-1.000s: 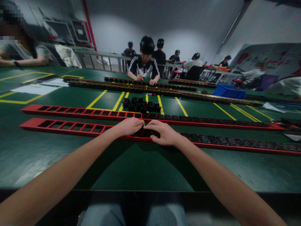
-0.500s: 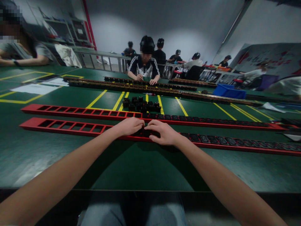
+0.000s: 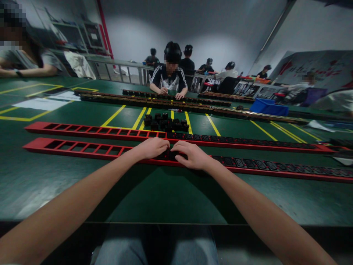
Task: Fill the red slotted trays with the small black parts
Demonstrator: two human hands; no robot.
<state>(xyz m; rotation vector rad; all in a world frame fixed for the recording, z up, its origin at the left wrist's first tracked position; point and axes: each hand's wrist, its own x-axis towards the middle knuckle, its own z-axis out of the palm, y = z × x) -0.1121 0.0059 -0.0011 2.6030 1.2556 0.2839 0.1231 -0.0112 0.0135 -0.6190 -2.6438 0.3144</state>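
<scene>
Two long red frames lie side by side across the table, a far frame (image 3: 82, 130) and a near frame (image 3: 68, 148). Black socket modules (image 3: 239, 163) fill the right stretch of both, while the left slots are bare. Over the middle of the near frame, my left hand (image 3: 152, 148) has its fingers bent down, closed on a black socket module, mostly hidden. Facing it, my right hand (image 3: 193, 156) curls thumb and fingers around a black module (image 3: 173, 154) in the same frame. The fingertips of both hands are close together but apart.
Behind the far frame sits a pile of loose black modules (image 3: 165, 122). Long dark rails (image 3: 143, 101) run across the table, with a blue bin (image 3: 268, 106) at their right. White papers (image 3: 44, 103) lie at left. A co-worker (image 3: 171, 75) sits opposite; another person (image 3: 30, 62) is at left.
My right hand's fingertips have shifted very slightly right, and its fingers look a little more bent. My left hand stays almost in place.
</scene>
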